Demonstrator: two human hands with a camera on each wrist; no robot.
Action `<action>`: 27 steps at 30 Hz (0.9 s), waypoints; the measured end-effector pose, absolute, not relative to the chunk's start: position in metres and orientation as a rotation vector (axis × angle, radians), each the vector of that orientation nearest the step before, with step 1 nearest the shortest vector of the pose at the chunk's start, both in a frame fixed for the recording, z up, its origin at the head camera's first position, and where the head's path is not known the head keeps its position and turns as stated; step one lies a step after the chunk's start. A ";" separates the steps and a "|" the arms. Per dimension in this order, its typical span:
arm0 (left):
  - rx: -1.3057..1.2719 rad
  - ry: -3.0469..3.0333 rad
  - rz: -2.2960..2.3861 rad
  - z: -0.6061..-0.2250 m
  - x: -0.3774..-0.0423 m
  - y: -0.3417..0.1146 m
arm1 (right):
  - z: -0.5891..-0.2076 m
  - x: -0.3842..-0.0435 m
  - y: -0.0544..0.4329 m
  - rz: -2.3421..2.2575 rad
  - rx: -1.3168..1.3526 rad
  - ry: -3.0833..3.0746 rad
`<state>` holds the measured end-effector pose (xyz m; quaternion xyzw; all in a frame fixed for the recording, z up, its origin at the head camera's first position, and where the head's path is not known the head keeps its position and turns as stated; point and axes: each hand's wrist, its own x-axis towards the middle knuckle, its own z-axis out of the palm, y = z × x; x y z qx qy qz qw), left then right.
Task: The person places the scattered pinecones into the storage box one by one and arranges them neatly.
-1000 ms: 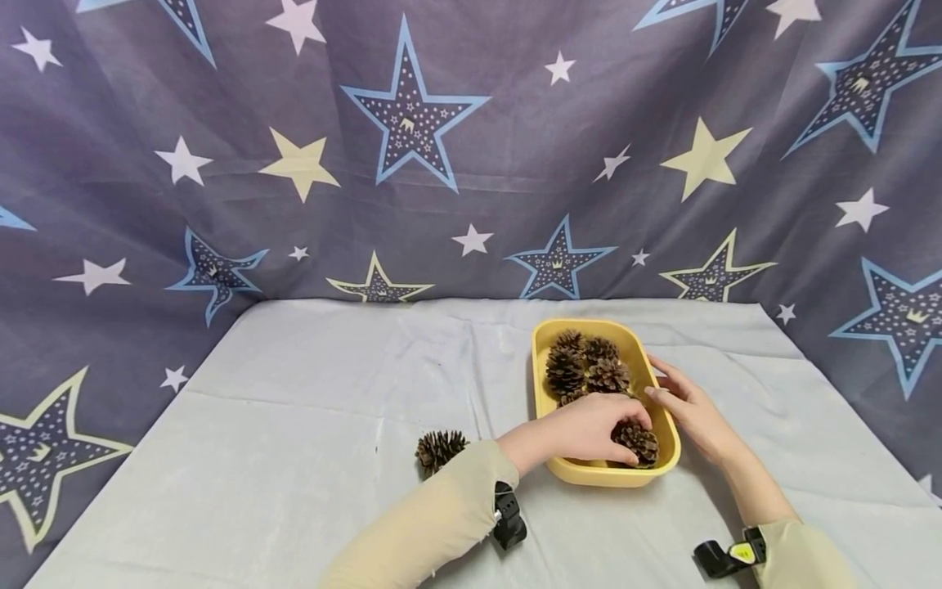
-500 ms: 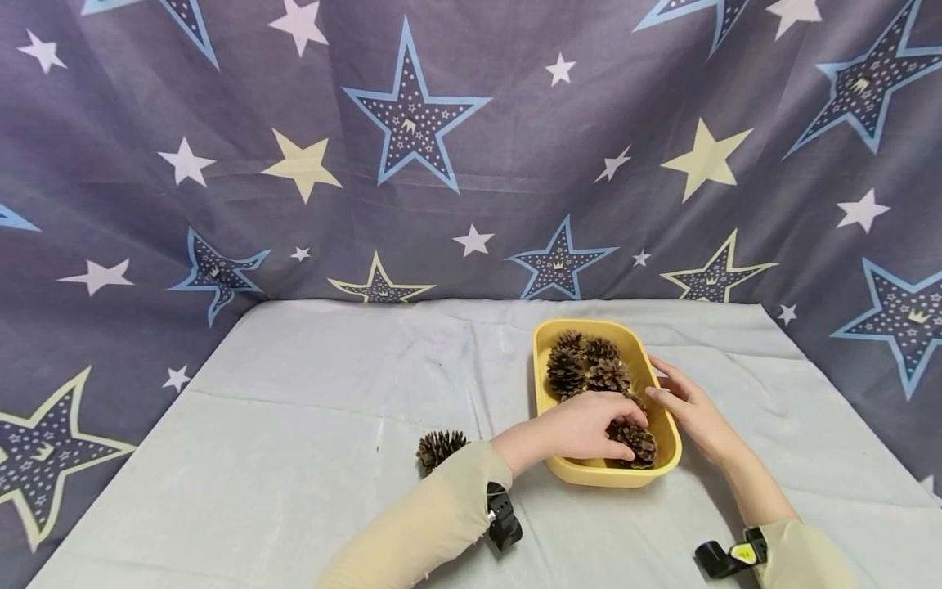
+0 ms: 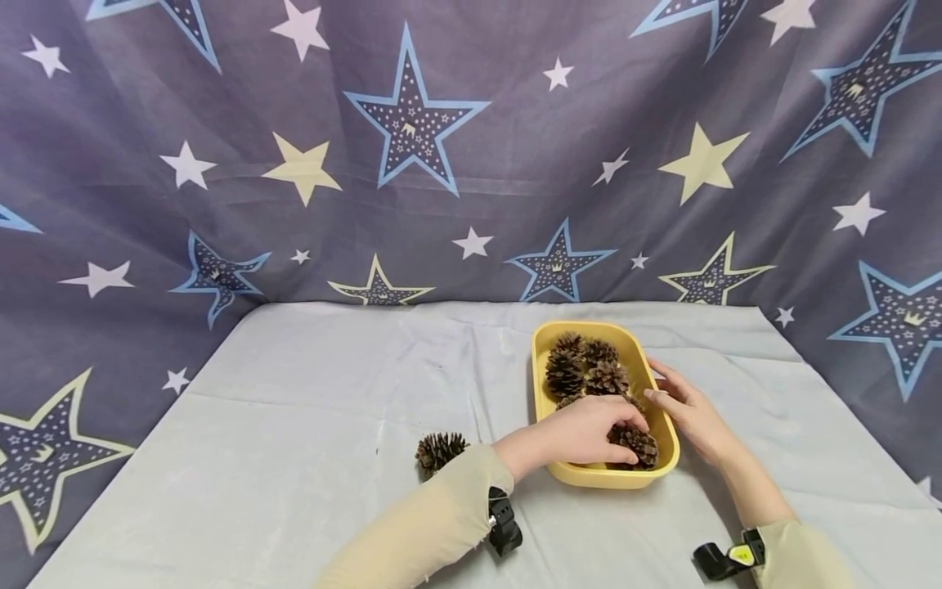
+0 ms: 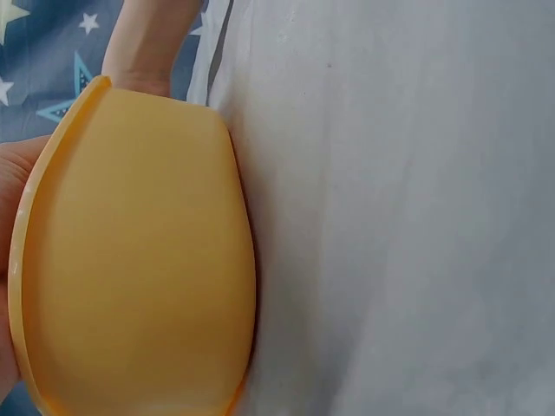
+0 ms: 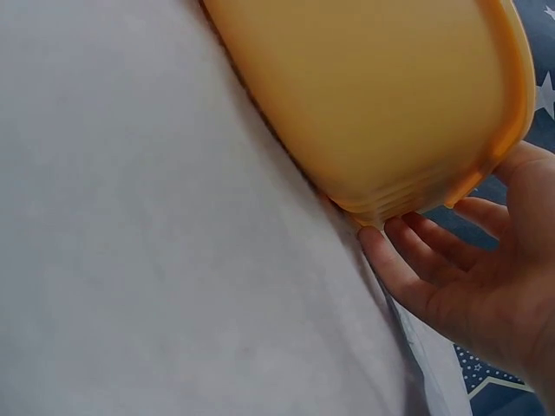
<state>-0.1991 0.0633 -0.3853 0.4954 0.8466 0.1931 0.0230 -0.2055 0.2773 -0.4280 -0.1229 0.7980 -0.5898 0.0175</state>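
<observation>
A yellow plastic tub [image 3: 543, 399] stands on the cloth right of centre in the head view, with several brown pine cones inside. My left hand [image 3: 589, 429] reaches over its near left side, thumb and fingers curled round a pine cone [image 3: 643, 447] at the near end. Part of that cone is hidden under the fingers. At the right side my right hand [image 3: 695, 415] grips the rim, thumb on top and fingers along the outer wall. Both wrist views are mostly filled by the tub's outer wall [image 4: 139, 251], with the right hand's fingers [image 5: 408, 273] touching it.
One more pine cone [image 3: 439, 451] lies on the cloth left of the tub, partly behind the left sleeve [image 3: 427, 523]. Pale grey cloth [image 3: 280, 442] covers the table. A star-patterned curtain [image 3: 508, 147] hangs behind it.
My left hand and the pine cone in it have shifted very slightly left within the tub. The right hand and the tub keep their places.
</observation>
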 end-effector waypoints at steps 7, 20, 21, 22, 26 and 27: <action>1.518 2.641 0.654 -0.382 -0.197 0.052 | -0.432 -0.206 0.278 -1.837 -0.358 2.499; 1.356 2.646 0.895 -0.366 -0.200 -0.006 | -0.431 -0.207 0.278 -1.857 -0.362 2.449; 1.335 2.644 0.913 -0.366 -0.201 -0.011 | -0.431 -0.206 0.278 -1.863 -0.369 2.442; 1.318 2.640 0.933 -0.366 -0.201 -0.015 | -0.430 -0.206 0.277 -1.867 -0.378 2.440; 1.271 2.619 1.012 -0.367 -0.201 -0.032 | -0.430 -0.206 0.277 -1.885 -0.396 2.432; 1.271 2.617 1.020 -0.367 -0.202 -0.035 | -0.431 -0.206 0.277 -1.886 -0.398 2.433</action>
